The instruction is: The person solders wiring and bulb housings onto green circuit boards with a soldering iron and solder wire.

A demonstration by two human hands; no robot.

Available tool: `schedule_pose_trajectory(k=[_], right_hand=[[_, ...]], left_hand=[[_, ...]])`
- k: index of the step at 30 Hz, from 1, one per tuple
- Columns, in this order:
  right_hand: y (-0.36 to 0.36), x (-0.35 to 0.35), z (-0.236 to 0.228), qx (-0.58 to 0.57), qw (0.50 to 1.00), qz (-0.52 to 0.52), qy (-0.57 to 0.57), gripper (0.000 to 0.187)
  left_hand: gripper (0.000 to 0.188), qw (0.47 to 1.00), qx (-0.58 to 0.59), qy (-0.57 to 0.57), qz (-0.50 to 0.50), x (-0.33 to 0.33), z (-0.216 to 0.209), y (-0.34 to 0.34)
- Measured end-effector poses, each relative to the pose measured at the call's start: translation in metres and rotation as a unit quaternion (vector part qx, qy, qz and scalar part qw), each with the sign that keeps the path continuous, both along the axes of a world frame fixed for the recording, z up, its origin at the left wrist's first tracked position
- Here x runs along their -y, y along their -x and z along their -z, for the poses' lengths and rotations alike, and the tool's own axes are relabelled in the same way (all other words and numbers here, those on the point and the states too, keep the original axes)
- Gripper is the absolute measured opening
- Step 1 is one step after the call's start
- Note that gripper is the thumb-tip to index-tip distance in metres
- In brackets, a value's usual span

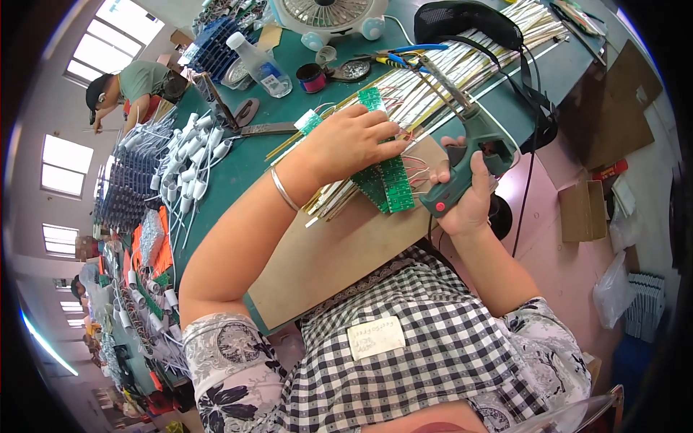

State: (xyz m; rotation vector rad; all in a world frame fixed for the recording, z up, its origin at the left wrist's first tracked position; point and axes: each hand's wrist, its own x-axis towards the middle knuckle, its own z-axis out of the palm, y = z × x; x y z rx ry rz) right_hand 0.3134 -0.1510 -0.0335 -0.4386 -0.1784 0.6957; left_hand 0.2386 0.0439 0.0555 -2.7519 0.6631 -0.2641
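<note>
My left hand (357,141) lies across a strip of green circuit boards (397,189), its bent fingers pressed together on it. Part of the strip is hidden under the palm; its upper end shows beyond the fingers. Thin red and white wires (416,172) stick out from the strip's right side. In my right hand (471,198) is a dark green soldering gun (482,133), the fingers wrapped round its handle. Its long metal nose points up and left, away from the boards. A smaller white and green board (308,121) sits by my left wrist.
Long thin strips (498,47) lie in a pile behind the boards. Around them on the green table (238,173) are pliers (393,59), a spool (312,77), a plastic bottle (267,72), a fan (328,18) and a black bag (469,22). White cylindrical parts (191,155) crowd the left; another person (141,86) sits beyond.
</note>
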Motion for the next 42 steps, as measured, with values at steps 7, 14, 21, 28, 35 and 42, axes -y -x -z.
schedule_pose_trajectory(k=[7, 14, 21, 28, 35, 42], right_hand=[[0.004, 0.002, 0.001, -0.006, 0.999, 0.034, -0.018, 0.036], [0.001, 0.002, 0.008, 0.007, 0.998, 0.062, -0.011, 0.035], [-0.008, -0.002, 0.009, 0.048, 0.998, 0.028, -0.002, 0.033], [-0.015, 0.000, 0.012, 0.075, 0.996, 0.042, 0.037, 0.031], [-0.013, 0.007, 0.004, 0.081, 0.990, 0.076, 0.092, 0.033], [0.000, 0.001, -0.008, 0.111, 0.979, 0.099, 0.139, 0.035]], left_hand=[[0.039, 0.998, 0.049, 0.006, 0.041, -0.011, 0.008, -0.001], [0.034, 0.980, 0.198, 0.002, -0.027, -0.016, -0.040, 0.056], [0.035, 0.954, 0.189, 0.037, -0.229, 0.002, 0.022, 0.200], [0.034, 0.948, 0.121, 0.152, -0.250, 0.017, 0.061, 0.237], [0.024, 0.847, 0.365, 0.378, -0.079, 0.034, -0.064, 0.270], [0.043, 0.777, 0.438, 0.425, 0.154, 0.044, -0.105, 0.253]])
